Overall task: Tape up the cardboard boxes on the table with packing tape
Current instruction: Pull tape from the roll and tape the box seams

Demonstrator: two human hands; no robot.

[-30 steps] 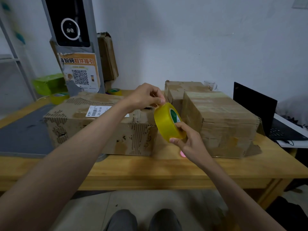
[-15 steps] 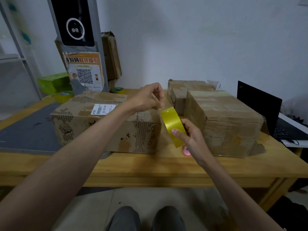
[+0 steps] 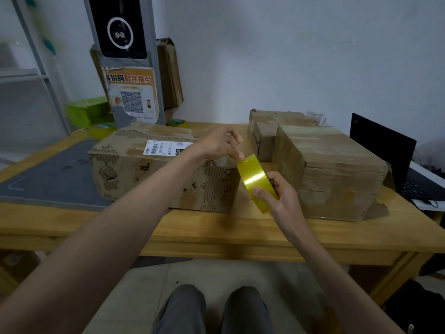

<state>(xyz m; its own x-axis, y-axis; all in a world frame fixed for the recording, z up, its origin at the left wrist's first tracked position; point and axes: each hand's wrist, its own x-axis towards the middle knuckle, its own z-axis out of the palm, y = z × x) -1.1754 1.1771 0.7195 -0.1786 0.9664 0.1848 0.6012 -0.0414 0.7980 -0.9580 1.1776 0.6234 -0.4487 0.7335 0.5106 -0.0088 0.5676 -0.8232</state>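
From the head view, the right hand (image 3: pixel 280 198) grips the tape roll (image 3: pixel 256 183) above the desk (image 3: pixel 216 227), just beside the torn box (image 3: pixel 166 169). The left hand (image 3: pixel 222 144) pinches at its upper edge (probably the loose end). The roll looks light and stiff, the film sticky; best held by the rim.

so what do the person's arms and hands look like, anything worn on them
Both forearms are bare as far as the view shows: no sleeves, watch or bracelet in sight. The left hand and the right hand wear no gloves, and no rings show on the fingers that can be seen. The nails look short and unpainted. No markings show on either arm.
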